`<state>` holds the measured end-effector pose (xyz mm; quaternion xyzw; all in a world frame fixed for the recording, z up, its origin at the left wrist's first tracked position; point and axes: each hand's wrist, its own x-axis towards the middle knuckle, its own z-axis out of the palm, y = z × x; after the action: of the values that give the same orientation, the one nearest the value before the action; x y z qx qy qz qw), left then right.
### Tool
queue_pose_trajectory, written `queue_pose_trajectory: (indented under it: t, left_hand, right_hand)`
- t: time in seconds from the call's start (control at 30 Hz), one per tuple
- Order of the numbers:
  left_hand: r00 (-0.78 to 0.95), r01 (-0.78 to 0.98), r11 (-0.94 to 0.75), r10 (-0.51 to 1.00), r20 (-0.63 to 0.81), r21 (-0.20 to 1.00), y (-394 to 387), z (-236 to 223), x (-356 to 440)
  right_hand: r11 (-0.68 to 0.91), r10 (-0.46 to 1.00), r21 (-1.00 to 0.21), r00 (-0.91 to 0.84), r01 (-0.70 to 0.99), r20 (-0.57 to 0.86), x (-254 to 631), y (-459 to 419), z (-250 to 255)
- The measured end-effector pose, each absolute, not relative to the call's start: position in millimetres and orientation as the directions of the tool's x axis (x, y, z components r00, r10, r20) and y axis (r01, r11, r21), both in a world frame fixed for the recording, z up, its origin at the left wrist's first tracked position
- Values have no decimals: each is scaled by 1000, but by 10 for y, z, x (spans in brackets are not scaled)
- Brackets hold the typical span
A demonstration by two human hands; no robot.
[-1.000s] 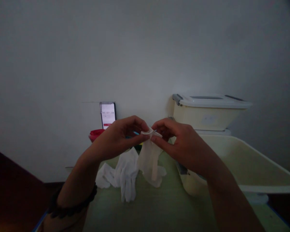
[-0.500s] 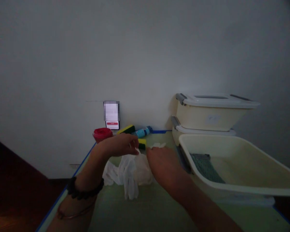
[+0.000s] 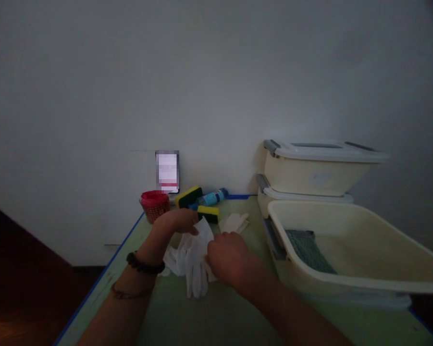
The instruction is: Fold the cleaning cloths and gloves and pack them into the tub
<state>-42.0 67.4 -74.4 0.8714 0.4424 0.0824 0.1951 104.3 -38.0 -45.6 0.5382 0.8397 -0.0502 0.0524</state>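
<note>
My left hand (image 3: 178, 222) pinches the cuff of a white glove (image 3: 196, 271), whose fingers point toward me on the table. My right hand (image 3: 228, 257) is closed at the right side of the same glove, its fingertips touching the edge. Under and to the left of it lies more white glove fabric (image 3: 173, 259), partly covered. Beyond my right hand rests a cream glove (image 3: 234, 222), lying flat. Just past my left hand sits a small yellow and dark green sponge (image 3: 208, 214).
A red basket (image 3: 155, 206), another sponge (image 3: 188, 197) and a blue bottle (image 3: 214, 197) stand or lie by the wall, near a propped phone (image 3: 167, 171). On the right, an open cream bin (image 3: 375, 226) holds a green cloth (image 3: 310, 251); lidded bins (image 3: 310, 175) are stacked behind it.
My right hand has moved left and toward me, along the glove. My left hand has shifted slightly down and left. The glove's cuff now shows upright, and the cream glove is less covered.
</note>
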Motion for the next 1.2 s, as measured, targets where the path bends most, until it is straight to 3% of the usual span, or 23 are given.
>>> queue_pose_trajectory:
  t: [0.2, 0.33, 0.4, 0.53, 0.67, 0.77, 0.97, 1.2]
  left_hand:
    - [570, 787, -498, 812, -122, 364, 597, -583, -408]
    - [608, 760, -534, 786, -114, 371, 434, -193, -438]
    - [631, 717, -562, 775, -42, 412, 335, 2, -442]
    - [659, 572, -614, 739, 142, 543, 123, 240, -393]
    - [650, 479, -648, 715, 256, 592, 2, 306, -359]
    - [630, 434, -635, 721, 288, 639, -27, 324, -390]
    - [605, 234, -589, 711, 359, 774, -62, 372, -393]
    - [584, 274, -617, 717, 382, 738, -23, 341, -360]
  right_hand:
    - [395, 911, -27, -395, 918, -116, 1041, -368, -442]
    - [351, 936, -31, -350, 936, 35, 1127, -399, -313]
    - [331, 938, -71, -320, 941, 134, 1188, -414, -246]
    - [321, 921, -277, -230, 906, 313, 1321, -395, -130]
    - [438, 878, -621, -160, 650, 451, 1481, -356, 16]
    - [451, 884, -745, -129, 492, 450, 1604, -374, 133]
    - [470, 879, -768, -155, 435, 450, 1702, -449, 225]
    - [496, 862, -804, -301, 329, 408, 1701, -456, 232]
